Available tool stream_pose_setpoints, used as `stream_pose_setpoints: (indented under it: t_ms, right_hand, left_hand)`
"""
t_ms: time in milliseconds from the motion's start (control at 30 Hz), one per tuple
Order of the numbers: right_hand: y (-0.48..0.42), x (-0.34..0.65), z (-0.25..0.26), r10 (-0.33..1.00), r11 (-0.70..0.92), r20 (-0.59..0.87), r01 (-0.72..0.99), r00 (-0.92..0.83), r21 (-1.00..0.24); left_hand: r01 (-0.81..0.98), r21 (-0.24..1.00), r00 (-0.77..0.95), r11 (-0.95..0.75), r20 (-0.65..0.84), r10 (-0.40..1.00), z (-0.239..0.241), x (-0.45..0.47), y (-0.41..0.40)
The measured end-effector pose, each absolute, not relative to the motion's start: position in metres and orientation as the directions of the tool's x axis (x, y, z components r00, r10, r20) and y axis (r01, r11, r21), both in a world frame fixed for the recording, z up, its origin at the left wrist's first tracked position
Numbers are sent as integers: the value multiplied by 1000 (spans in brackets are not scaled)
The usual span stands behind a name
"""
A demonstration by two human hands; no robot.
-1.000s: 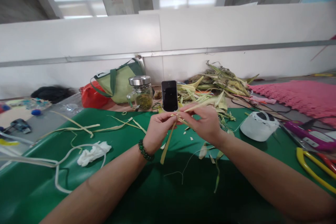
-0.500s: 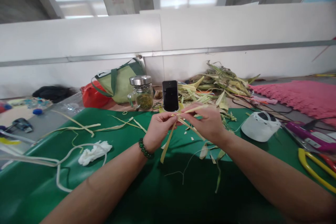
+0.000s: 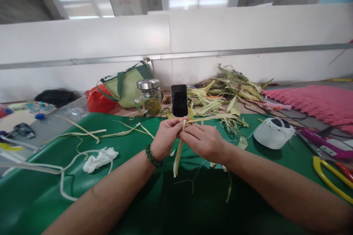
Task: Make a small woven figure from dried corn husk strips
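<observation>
Both hands meet over the middle of a green mat (image 3: 132, 202), working on pale yellow corn husk strips (image 3: 178, 156). My left hand (image 3: 165, 136), with a dark green bead bracelet (image 3: 151, 157) at the wrist, pinches the strips where they cross. My right hand (image 3: 205, 139) is closed on the strips just beside it, its fingertips close to the left thumb. One strip hangs down below the fingers and another sticks out to the right above the right hand. The crossing itself is partly hidden by the fingers.
Behind the hands stand a phone (image 3: 179, 100) and a glass jar mug (image 3: 150, 99). A heap of corn husks (image 3: 234, 82) lies back right. Right of the hands are a white container (image 3: 273, 134) and yellow-handled scissors (image 3: 322, 176). White tissue (image 3: 99, 159) and white cord (image 3: 62, 180) lie left.
My right hand has come down and turned, its fingers now lower against the crossing. The strip it held raised now points out to the right, and the hanging strip is straighter.
</observation>
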State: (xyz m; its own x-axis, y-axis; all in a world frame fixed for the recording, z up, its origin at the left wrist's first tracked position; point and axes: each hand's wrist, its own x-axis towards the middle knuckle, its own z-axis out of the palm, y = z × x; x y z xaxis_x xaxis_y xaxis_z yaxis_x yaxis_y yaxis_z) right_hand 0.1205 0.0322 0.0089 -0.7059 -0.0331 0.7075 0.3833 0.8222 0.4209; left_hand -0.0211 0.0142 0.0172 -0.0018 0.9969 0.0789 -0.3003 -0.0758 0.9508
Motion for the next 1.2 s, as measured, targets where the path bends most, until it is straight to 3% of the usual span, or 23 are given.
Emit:
stream_pose_setpoints:
  t_ms: [867, 933, 1033, 1100, 1200]
  right_hand:
    - [33, 117, 9, -32, 775, 718, 437, -695, 457]
    - [35, 120, 11, -7, 828, 743, 413, -669, 379]
    - [43, 127, 18, 117, 897, 836, 418, -536, 142]
    - [49, 131, 23, 278, 893, 847, 447, -453, -54]
    - [56, 135, 28, 564, 819, 678, 426, -472, -385]
  left_hand:
    - [-244, 963, 46, -116, 131, 990, 17, -27, 16]
    - [-197, 971, 46, -134, 146, 988, 18, -29, 18]
    - [-145, 982, 67, -122, 133, 989, 19, -31, 18]
    - [-137, 985, 75, -104, 115, 990, 20, -31, 18]
    - [-129, 988, 82, -84, 95, 992, 20, -31, 17]
